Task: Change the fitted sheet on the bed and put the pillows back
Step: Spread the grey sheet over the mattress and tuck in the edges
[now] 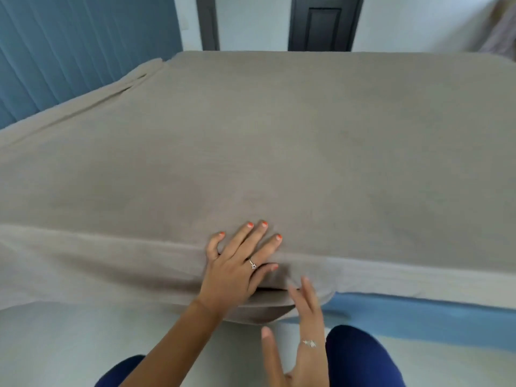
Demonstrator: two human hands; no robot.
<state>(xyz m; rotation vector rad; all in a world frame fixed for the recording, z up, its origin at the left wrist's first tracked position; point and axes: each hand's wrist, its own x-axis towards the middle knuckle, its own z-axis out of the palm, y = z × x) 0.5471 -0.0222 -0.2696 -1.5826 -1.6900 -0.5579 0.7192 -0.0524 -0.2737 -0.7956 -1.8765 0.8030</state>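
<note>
Along the near edge of the mattress [418,280], taken here as the landmark, the taupe fitted sheet [279,135] covers the whole top and drapes over the near side, its long axis running left to right across the view. To the left of the mattress's near-edge midpoint the sheet hangs loose and low, a broad unfastened skirt reaching toward the pale floor [55,344]. At about the midpoint the left hand [237,263] lies flat over the edge, fingers spread and straight on the top surface, thumb curved down the side; it presses the cloth and does not pinch it. Just below and right of that hand the sheet's hem bulges outward in a slack pocket, not yet drawn under the mattress. The right hand [301,333] hangs in front of that pocket, lower than the edge, fingers extended and relaxed, holding nothing; blur makes it hard to say whether its fingertips touch the cloth. Further right the sheet ends higher, showing a blue band [418,317] beneath the mattress. In my judgement the coming move turns on the slack hem lying directly ahead of the right hand and beneath the left, so the right hand is the nearer one to tuck it while the left pins the top. No pillows are in view.
</note>
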